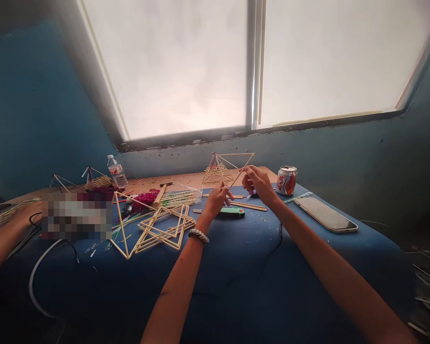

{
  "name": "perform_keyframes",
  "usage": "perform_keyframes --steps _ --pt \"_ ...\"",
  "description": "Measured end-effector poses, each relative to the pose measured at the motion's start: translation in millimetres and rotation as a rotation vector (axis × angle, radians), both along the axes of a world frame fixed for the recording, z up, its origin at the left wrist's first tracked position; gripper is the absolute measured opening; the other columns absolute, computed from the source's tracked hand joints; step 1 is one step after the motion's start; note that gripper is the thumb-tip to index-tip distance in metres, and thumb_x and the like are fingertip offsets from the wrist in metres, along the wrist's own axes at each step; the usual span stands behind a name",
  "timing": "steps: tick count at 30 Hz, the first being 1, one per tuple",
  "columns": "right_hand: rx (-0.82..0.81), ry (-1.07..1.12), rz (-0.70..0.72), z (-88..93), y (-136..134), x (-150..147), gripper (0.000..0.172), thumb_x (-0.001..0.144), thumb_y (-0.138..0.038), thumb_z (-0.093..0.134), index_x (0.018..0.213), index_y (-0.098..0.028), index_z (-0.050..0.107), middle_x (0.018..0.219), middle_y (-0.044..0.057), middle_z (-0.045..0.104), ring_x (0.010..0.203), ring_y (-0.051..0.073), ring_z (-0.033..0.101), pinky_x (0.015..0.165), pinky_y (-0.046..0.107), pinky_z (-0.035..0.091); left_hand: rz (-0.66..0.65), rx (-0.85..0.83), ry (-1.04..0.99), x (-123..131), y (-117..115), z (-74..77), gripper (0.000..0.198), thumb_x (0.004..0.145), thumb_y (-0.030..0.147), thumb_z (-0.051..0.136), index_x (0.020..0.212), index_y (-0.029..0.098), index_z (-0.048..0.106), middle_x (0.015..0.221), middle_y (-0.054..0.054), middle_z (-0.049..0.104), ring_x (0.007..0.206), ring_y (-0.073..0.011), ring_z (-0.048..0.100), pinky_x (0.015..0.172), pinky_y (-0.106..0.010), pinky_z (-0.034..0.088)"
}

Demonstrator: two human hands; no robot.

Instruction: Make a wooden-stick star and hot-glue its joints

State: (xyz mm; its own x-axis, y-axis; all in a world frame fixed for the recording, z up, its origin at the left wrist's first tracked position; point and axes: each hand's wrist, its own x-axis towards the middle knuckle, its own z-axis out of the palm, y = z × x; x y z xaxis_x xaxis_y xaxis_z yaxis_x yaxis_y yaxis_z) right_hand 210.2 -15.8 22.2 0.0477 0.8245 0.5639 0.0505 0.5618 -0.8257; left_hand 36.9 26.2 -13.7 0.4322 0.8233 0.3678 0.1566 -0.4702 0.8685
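Above the blue-covered, matte table [236, 282], a triangular frame [235, 154] of slim, pale, straight rods hangs between both hands. The left hand's [218, 199] fingers pinch its lower corner; the right hand's [255, 180] fingers grip its slanting side. Uneven pressure might snap a rod or loosen a corner. Below the left wrist lies a smooth green cutter [232, 212]; lowering that arm carelessly could meet its grey tip.
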Motion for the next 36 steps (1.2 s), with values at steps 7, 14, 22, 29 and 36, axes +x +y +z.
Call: perform_keyframes --steps 7,14,22,29,36 --pt "0.114 0.194 -0.210 1.6 2.9 8.7 0.034 0.093 -0.053 0.050 0.077 -0.022 0.053 0.047 -0.006 0.044 0.038 0.008 0.034 0.037 0.021 0.026 0.013 0.075 0.136 -1.0 -3.8 -2.7 0.021 0.096 0.040 0.038 0.085 0.022 0.040 0.075 0.001 0.070 0.051 -0.0108 0.058 0.060 -0.026 0.042" --pt "0.028 0.191 -0.360 -1.0 10.8 11.8 0.031 0.090 -0.053 0.054 0.098 -0.025 0.044 0.051 -0.009 0.046 0.039 0.011 0.036 0.037 0.023 0.027 0.016 0.129 0.228 -1.6 -9.5 -2.7 0.025 0.101 0.042 0.033 0.087 0.023 0.040 0.072 0.003 0.070 0.051 -0.0120 0.057 0.065 -0.028 0.042" --pt "0.204 -0.113 -0.849 -2.6 13.2 20.6 0.017 0.085 -0.034 0.055 0.092 -0.020 0.059 0.097 0.009 0.065 0.065 0.015 0.055 0.068 0.032 0.049 0.026 0.141 0.188 -1.4 -11.5 -3.2 0.023 0.102 0.041 0.036 0.087 0.023 0.043 0.066 0.003 0.069 0.050 -0.0127 0.055 0.065 -0.027 0.041" --pt "0.160 -0.172 -0.699 -3.6 14.0 25.7 0.033 0.093 -0.041 0.048 0.101 -0.017 0.069 0.074 0.005 0.068 0.061 0.020 0.058 0.063 0.033 0.045 -0.022 0.020 0.025 1.3 -3.2 -3.1 0.029 0.099 0.049 0.040 0.092 0.021 0.045 0.067 0.000 0.070 0.047 -0.0113 0.055 0.051 -0.023 0.040" --pt "0.197 -0.140 -0.827 -5.1 16.2 25.6 0.030 0.092 -0.038 0.048 0.099 -0.018 0.069 0.078 0.007 0.069 0.066 0.021 0.062 0.063 0.033 0.045 -0.105 -0.130 -0.204 -2.3 -3.7 6.6 0.044 0.090 0.062 0.054 0.099 0.019 0.050 0.079 -0.002 0.068 0.053 -0.0087 0.057 0.052 -0.021 0.047"
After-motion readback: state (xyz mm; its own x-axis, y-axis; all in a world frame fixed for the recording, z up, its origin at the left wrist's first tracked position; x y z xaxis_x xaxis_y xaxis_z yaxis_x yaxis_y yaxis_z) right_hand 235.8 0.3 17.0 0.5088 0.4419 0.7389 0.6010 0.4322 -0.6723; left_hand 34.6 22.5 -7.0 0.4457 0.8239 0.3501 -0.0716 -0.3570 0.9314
